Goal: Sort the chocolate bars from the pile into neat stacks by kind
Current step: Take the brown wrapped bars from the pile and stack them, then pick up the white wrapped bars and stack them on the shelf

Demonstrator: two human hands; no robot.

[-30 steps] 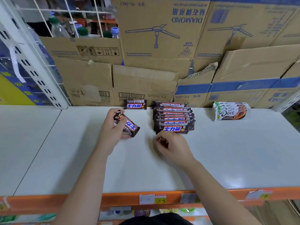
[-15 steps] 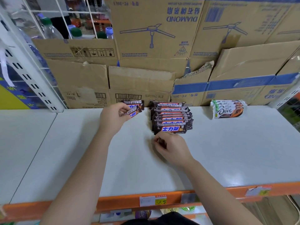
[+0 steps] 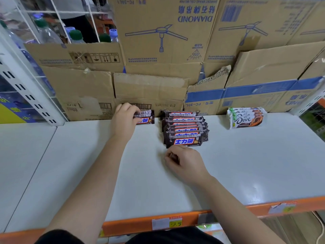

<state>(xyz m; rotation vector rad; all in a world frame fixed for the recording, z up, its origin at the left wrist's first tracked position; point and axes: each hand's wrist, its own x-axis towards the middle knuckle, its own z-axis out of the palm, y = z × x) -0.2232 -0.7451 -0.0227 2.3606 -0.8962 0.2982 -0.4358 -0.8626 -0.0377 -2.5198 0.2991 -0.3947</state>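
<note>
At shelf's back, two stacked bars under left hand

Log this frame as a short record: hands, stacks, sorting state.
left hand: grips the left end of the small stack, at the back by the boxes
right hand: fingers curled, low over the shelf, close in front of the long row; whether it holds anything is unclear
Dove stack: back right, apart from the rest
sorting: brown bars in two groups, Dove in one
</note>
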